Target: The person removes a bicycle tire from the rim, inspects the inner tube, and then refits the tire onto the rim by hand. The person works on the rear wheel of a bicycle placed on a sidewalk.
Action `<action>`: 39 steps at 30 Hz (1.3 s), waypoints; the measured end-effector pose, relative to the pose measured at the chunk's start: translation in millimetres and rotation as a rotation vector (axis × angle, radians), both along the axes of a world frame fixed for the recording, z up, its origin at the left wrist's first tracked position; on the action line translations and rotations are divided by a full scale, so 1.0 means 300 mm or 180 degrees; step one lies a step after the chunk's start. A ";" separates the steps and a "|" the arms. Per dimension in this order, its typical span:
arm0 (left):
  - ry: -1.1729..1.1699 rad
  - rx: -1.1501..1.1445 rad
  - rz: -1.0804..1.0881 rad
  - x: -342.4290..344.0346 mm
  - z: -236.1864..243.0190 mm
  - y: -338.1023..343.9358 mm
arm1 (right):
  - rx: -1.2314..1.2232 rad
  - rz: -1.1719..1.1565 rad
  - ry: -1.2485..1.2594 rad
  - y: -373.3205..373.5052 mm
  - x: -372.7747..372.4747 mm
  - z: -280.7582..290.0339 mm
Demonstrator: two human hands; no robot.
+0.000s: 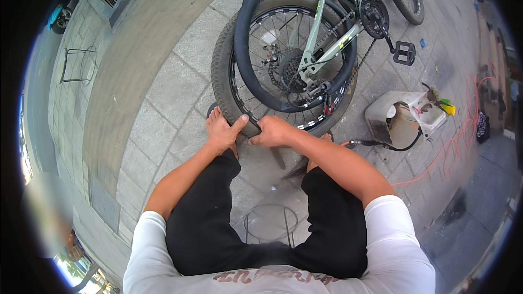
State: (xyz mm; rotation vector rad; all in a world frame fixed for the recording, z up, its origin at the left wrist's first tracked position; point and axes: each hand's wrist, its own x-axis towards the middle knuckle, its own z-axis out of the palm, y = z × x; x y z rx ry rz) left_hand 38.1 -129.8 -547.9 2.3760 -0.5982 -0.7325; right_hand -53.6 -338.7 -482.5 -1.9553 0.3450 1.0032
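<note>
A pale green bicycle (318, 24) stands on the paving in front of me, its rear wheel closest. My left hand (222, 130) grips the near edge of the black knobby tire (222, 71), thumb over the sidewall. Just to its right, my right hand (272, 130) is closed around the same tire, fingers curled over its edge. A black inner tube (245, 49) hangs loosely outside the wheel, looped around the spokes and frame. The sprockets (294, 71) and chain are on the side facing me. What lies under my fingers is hidden.
To the right sits a cut-open whitish plastic jug (381, 111) with a yellow-tipped item on it. A black hose fitting (362, 143) lies before it, and an orange hose (455, 144) coils farther right. A pedal (403, 53) juts out. Wire stands (79, 66) stand at left.
</note>
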 end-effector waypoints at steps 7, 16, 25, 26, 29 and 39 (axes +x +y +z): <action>0.0188 -0.0215 0.0103 0.031 -0.065 0.013 | -0.0389 0.1057 -0.0414 -0.154 -0.190 -0.085; 0.0543 -0.0077 0.0185 0.041 -0.066 0.021 | -0.1713 0.1845 -0.0330 -0.305 -0.323 -0.107; 0.1626 -0.0983 0.0821 0.030 0.013 -0.002 | -0.1290 0.1462 -0.0732 -0.220 -0.336 -0.183; 0.1574 -0.0972 0.0853 0.021 0.021 -0.007 | -0.1201 0.1375 -0.0762 -0.198 -0.326 -0.182; 0.1629 -0.0983 0.0977 -0.003 0.055 -0.021 | -0.0887 0.1077 -0.0714 -0.126 -0.255 -0.145; 0.1319 -0.0841 0.0699 0.013 0.007 -0.010 | -0.0107 0.0568 -0.0337 -0.076 -0.088 -0.047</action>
